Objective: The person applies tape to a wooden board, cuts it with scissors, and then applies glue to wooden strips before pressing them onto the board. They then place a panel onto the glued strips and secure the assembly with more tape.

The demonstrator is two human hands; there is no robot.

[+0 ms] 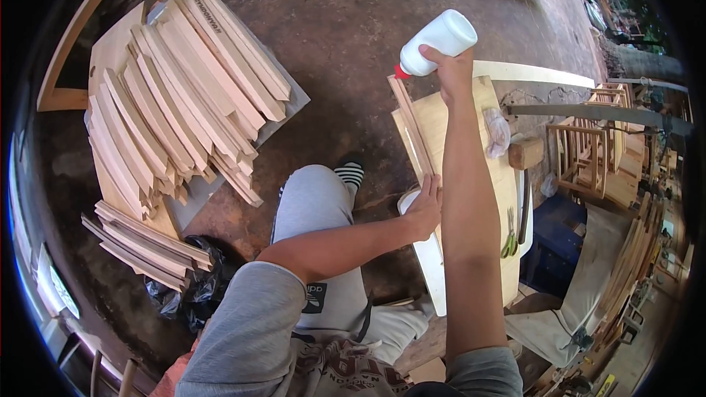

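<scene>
A large pile of wooden strips (pixel 176 95) lies to the person's left, well apart from the plywood board (pixel 423 112) in front of the right side of the body. Along that board's left edge runs a single grooved wooden strip (pixel 413 129). The left hand (pixel 421 213) is on its nearer part, fingers laid against the wood. The right hand (pixel 450 66) grips a white squeeze bottle (pixel 441 40), tipped so that its red cap (pixel 401 72) points down at the strip's far end. To the right are a wooden-headed mallet (pixel 526 153), a clear plastic bag (pixel 497 132) and green-handled scissors (pixel 509 245).
</scene>
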